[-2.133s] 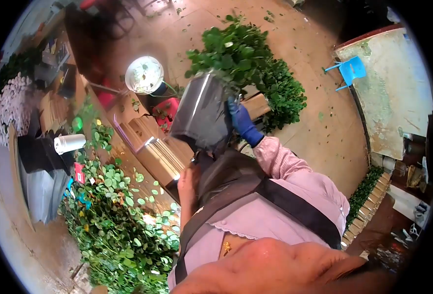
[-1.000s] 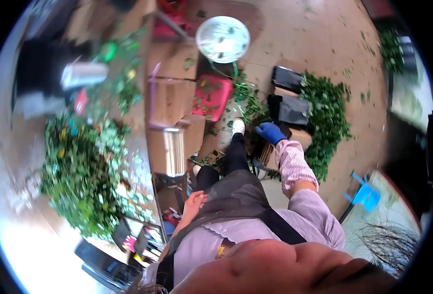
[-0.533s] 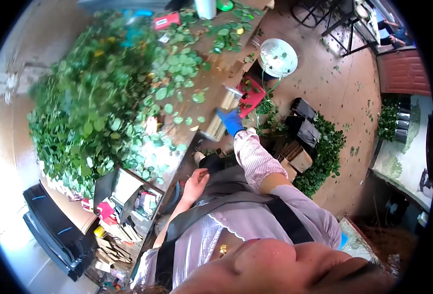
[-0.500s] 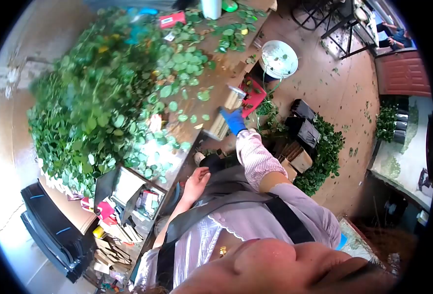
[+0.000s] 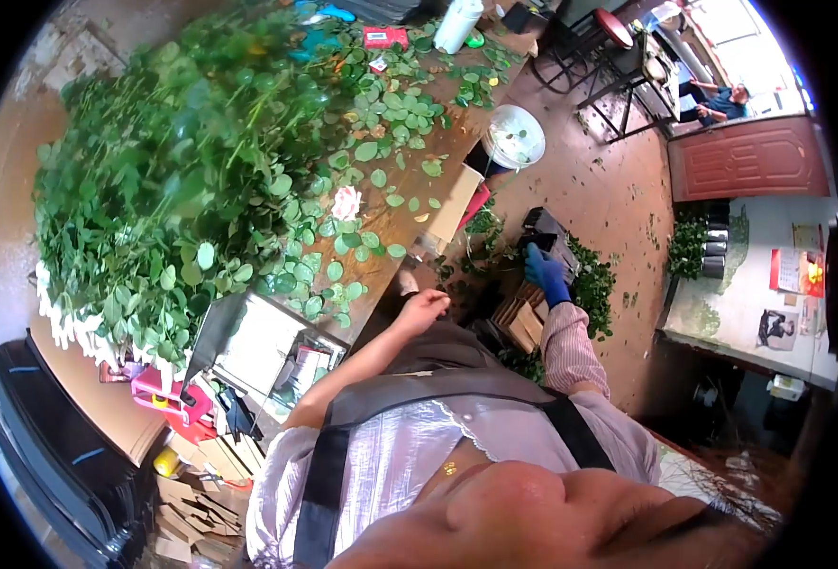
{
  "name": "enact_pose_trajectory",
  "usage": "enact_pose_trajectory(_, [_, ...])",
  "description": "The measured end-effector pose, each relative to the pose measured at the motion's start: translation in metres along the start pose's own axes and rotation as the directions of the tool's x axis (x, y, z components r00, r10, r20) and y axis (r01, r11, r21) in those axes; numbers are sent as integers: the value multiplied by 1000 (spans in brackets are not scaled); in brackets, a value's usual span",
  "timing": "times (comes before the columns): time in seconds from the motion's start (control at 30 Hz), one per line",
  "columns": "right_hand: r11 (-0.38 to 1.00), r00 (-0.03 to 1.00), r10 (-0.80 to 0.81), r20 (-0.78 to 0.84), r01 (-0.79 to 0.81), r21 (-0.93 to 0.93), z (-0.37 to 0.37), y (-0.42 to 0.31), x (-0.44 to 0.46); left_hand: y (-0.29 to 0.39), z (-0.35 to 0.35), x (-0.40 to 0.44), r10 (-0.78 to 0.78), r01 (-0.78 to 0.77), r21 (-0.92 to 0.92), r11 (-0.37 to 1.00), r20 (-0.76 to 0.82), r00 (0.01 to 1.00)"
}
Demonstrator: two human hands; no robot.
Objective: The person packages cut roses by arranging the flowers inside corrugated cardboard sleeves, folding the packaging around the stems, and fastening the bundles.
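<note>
Since the earlier frame, the blue-gloved right hand (image 5: 545,272) had left the cardboard stack by the edge of the surface (image 5: 459,140) and come over to the dark-wrapped bundle (image 5: 554,228) on the floor (image 5: 585,194), ahead and to the person's right. Its fingers met the near edge of the dark wrap; whether they gripped it could not be told. This bundle's long axis ran crosswise, slanting slightly back toward the person at the right: the wrap lay at the left end, and the leafy end (image 5: 592,284) pointed right, away from the legs. Just nearer the person, below the gloved hand, stood some brown cardboard pieces (image 5: 523,318), tilted, their long edges slanting. Bare, the left hand (image 5: 427,307) hung beside the edge of the surface, fingers loosely bent, with nothing seen in it; how far it was closed was unclear. On the surface, a pale pink rose (image 5: 346,203) lay among loose leaves, right of a large heap of foliage (image 5: 182,161). Beyond the surface's edge stood a white bucket (image 5: 516,137).
</note>
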State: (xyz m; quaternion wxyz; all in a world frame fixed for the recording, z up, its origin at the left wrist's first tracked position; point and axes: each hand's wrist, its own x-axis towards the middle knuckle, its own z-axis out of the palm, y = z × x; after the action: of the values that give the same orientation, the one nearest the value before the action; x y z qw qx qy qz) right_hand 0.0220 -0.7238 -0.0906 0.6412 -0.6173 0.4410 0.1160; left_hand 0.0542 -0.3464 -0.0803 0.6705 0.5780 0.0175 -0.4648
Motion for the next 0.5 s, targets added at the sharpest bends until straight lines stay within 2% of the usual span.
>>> enact_pose_trajectory(0.07, [993,987,113,118,-110,-30,26,15,36,-9,10,1,46,-43,-47,998,63,997])
enact_pose_trajectory(0.1, [994,998,63,-29,-65,-87,72,-1,22,-13,11,-2,24,-21,-35,999,69,997])
enact_pose_trajectory(0.13, [987,984,11,-176,-39,-154,123,-24,0,-29,10,0,63,-63,7,998,58,996])
enact_pose_trajectory(0.17, [972,980,-42,-195,-5,-234,148,-21,15,-46,7,0,99,-100,37,994,19,995])
enact_pose_trajectory(0.2, [945,980,-113,-166,55,-323,168,-15,36,-59,1,-5,135,-133,76,988,-20,991])
enact_pose_trajectory(0.23, [904,974,-185,-127,118,-410,185,-10,56,-61,-6,-13,77,-65,149,987,-75,994])
enact_pose_trajectory(0.27, [839,964,-257,-70,187,-511,198,-4,76,-53,-10,-26,73,-32,233,972,-172,982])
enact_pose_trajectory(0.33, [664,922,-383,62,321,-676,211,4,104,-45,-18,-41,-25,90,258,962,-247,969])
enact_pose_trajectory(0.37, [591,895,-428,125,382,-710,207,6,111,-43,-20,-43,8,70,274,959,-274,962])
enact_pose_trajectory(0.43, [560,854,-490,175,463,-687,180,7,112,-40,-18,-35,-88,110,66,992,-269,959])
enact_pose_trajectory(0.5, [642,874,-471,124,435,-631,131,3,94,-24,-12,-16,-220,188,-161,969,-205,954])
